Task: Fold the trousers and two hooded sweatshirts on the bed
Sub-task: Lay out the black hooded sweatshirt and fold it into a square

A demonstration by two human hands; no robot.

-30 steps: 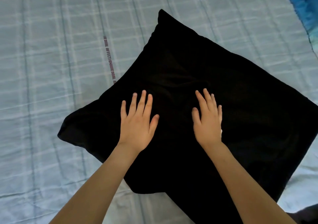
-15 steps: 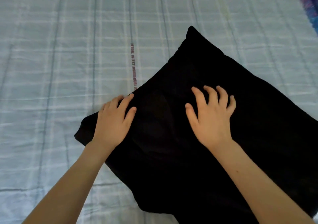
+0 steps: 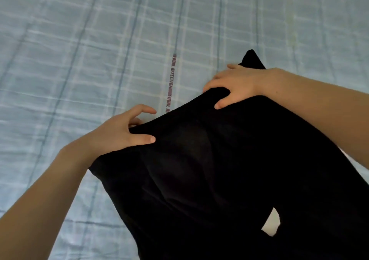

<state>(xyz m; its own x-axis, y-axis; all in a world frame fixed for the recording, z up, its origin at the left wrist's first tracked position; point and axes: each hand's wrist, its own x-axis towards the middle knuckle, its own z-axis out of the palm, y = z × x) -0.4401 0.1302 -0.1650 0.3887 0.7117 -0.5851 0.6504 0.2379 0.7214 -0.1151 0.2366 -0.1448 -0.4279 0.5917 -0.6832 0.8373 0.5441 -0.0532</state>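
A pale-blue checked bed [image 3: 79, 60] fills the view. The left grip [image 3: 119, 131] and right grip [image 3: 233, 86], flat on top a second ago, now each pinch the black garment [image 3: 209, 169] along its far edge, thumbs on top, lifting it. That is probably the start of the next fold. The rest of the cloth lies below them, toward the person.

Pale blue checked bedsheet [image 3: 99, 60] filling upper and left frame, lightly creased, dark red lettered strip [image 3: 171, 80] reading EQUAL AFFECTION near centre, soft even light
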